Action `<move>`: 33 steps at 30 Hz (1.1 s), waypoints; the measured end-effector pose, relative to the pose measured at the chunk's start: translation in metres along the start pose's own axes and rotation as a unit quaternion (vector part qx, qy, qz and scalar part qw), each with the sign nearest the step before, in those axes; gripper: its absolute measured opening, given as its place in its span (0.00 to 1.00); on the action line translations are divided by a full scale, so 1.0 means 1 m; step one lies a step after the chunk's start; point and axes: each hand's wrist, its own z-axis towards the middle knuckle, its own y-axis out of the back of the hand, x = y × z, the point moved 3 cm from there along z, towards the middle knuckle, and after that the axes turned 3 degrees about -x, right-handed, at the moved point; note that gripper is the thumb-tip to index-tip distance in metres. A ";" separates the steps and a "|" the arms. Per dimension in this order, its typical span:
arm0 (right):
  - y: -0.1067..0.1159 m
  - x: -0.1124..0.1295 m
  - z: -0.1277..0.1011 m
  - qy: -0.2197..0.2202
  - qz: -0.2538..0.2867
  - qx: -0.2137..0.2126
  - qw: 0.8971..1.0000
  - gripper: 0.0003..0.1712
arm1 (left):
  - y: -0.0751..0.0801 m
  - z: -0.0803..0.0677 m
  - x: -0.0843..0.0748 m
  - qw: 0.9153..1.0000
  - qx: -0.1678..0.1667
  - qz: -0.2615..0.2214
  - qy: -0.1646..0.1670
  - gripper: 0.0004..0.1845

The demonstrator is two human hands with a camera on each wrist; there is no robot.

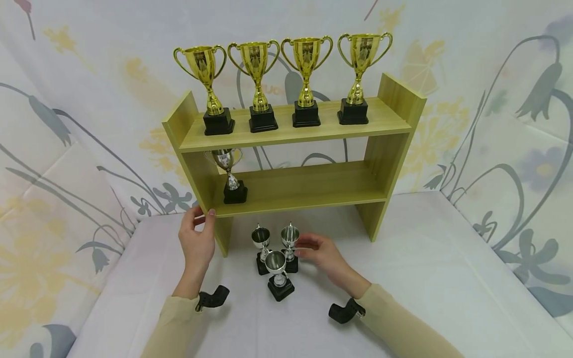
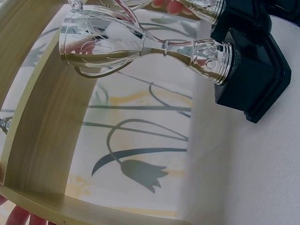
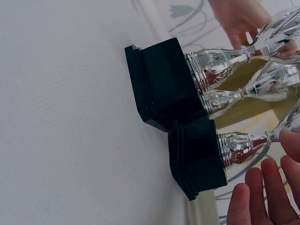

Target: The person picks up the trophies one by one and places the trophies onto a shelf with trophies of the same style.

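Observation:
My left hand [image 1: 197, 243] grips the left side panel of a two-tier wooden shelf [image 1: 291, 204], thumb on its front edge and fingers on the outer side. Three small silver trophies with black bases stand grouped on the table: a left one [image 1: 260, 237], a right one [image 1: 290, 236] and a front one [image 1: 276, 262]. Beside the right one is my right hand [image 1: 324, 258], its thumb close to the stem. In the right wrist view the fingers [image 3: 272, 187] are extended, apart from the trophy; whether the thumb touches it I cannot tell.
Several gold two-handled trophies [image 1: 306, 74] stand in a row on the top board. One silver trophy [image 1: 235, 192] is at the left end of the lower board. A white cloth [image 1: 447, 278] covers the table, and patterned fabric [image 1: 492, 124] hangs behind.

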 end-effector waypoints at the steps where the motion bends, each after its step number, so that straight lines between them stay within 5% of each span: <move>1: -0.001 0.000 0.000 0.001 0.001 0.001 1.000 0.25 | 0.000 0.000 0.000 1.000 0.000 0.001 0.000 0.18; 27: -0.016 -0.008 0.009 0.002 -0.034 -0.016 0.999 0.15 | 0.000 -0.001 0.003 1.000 -0.004 -0.003 0.002 0.18; 33: -0.021 0.011 0.000 0.008 -0.040 -0.015 0.999 0.12 | 0.000 -0.001 0.003 1.000 -0.007 -0.006 -0.002 0.17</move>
